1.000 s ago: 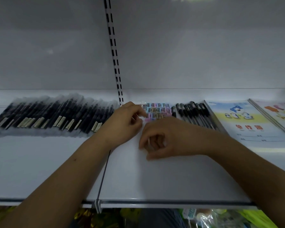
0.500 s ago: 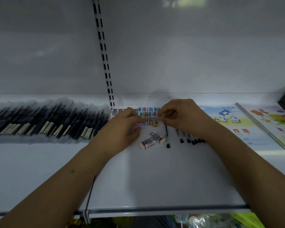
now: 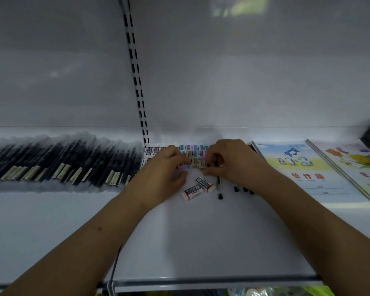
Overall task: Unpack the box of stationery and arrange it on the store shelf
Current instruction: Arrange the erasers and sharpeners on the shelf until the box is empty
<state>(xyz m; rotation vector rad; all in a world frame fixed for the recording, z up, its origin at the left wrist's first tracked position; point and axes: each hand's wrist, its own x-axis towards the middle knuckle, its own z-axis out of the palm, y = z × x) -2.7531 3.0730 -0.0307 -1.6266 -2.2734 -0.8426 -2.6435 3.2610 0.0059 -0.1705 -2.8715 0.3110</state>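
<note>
Two small sharpeners [image 3: 198, 163], likely light, rigid and best taken by their flat sides, are pinched at the shelf's [image 3: 201, 242] far middle by left hand [image 3: 165, 170] and right hand [image 3: 231, 161] fingers.

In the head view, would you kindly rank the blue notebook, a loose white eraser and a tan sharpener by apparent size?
1. Blue notebook, by far the largest.
2. White eraser.
3. Tan sharpener, smallest, though it lies slightly farther from the camera and the fingers partly cover it, so this gap is less sure.
</note>
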